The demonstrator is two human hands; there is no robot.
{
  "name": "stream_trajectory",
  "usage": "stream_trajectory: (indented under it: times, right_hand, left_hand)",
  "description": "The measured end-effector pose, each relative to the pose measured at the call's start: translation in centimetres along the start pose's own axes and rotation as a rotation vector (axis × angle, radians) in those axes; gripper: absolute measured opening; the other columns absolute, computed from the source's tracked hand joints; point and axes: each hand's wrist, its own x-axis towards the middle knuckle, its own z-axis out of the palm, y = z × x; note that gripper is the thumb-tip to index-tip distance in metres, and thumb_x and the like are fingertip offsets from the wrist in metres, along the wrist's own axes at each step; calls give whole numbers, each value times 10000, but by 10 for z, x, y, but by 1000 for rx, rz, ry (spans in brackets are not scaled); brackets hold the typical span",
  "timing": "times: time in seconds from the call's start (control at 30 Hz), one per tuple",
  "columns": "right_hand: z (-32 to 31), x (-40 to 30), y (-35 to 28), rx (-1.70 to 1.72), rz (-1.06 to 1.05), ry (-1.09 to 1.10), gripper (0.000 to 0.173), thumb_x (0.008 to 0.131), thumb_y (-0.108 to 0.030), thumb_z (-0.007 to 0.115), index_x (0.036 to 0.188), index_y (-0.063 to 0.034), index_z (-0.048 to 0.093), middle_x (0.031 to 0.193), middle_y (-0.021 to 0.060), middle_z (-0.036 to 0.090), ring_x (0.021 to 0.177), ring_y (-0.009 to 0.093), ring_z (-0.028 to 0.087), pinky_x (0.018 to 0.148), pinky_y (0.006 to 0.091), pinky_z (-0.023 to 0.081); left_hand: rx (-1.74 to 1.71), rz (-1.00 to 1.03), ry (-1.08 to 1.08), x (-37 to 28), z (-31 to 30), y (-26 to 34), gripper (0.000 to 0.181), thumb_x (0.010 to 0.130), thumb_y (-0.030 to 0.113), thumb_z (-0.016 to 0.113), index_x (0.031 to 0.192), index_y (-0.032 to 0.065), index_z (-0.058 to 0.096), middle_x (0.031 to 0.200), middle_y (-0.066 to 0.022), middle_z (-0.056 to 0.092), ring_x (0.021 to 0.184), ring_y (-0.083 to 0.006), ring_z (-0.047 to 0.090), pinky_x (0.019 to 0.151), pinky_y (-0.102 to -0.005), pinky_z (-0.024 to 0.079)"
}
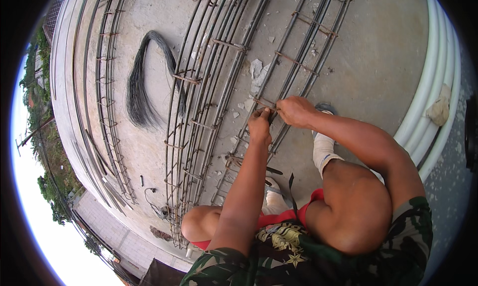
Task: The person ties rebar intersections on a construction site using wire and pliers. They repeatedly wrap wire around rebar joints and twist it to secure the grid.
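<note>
A long rebar cage (295, 64) of straight steel bars and rusty stirrups lies on the concrete in front of my feet. My left hand (260, 123) is at one of its stirrups, thumb and fingers pinched close to the middle bars. Just to the right, my right hand (295, 111) has its fingers closed at the same crossing of stirrup and bar. Whatever thin piece the fingertips hold is too small to tell. A bent bundle of thin tie wire (140, 77) lies farther left. Below my hands, a dark tool handle (274, 170) shows beside the cage.
More rebar cages (209, 80) lie side by side just left, and a narrower cage (106, 62) is farther left. White pipes (425, 99) curve along the right. Broken concrete flakes (257, 71) are scattered between the cages. Loose bars lie near the slab's left edge.
</note>
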Motion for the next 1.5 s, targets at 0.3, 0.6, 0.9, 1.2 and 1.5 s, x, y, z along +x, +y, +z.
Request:
stream_trajectory:
  times: [0.3,0.6,0.9,1.2,1.5]
  right_hand:
    - [27,-15,0,213,65,133,241,854,-206,579,916,20,635,822,263,653,823,456,637,746,528,500]
    - [36,-33,8,413,-35,281,202,875,-167,553,925,9,640,801,267,640,798,452,627,718,513,493]
    - [41,-40,-8,67,-38,16,165,844,-87,541,898,28,646,825,253,664,813,434,654,727,520,517]
    - [12,11,-26,-67,27,32,192,878,-155,567,883,16,653,828,248,666,839,434,653,754,512,512]
    - [-2,-8,-7,-215,88,81,162,813,-97,582,904,1,673,844,246,684,838,423,679,760,499,542]
  left_hand:
    - [262,211,-163,-39,-10,-4,407,876,22,504,1271,-62,553,1249,-155,593,1170,-223,545,1025,-327,387]
    - [763,467,-279,-65,-5,12,517,833,38,481,1338,-69,502,1459,-229,436,1395,-330,372,1133,-352,285]
    - [824,481,-396,-42,-16,8,518,819,42,467,1324,-62,508,1479,-243,399,1391,-337,373,1133,-332,281]
    - [263,261,-300,-43,-10,8,435,873,-18,461,1278,42,315,1319,-207,565,1187,-239,501,999,-344,374]
    - [351,294,-205,-38,-12,7,331,889,-6,465,1201,41,364,1288,-212,584,874,-144,542,727,-278,443]
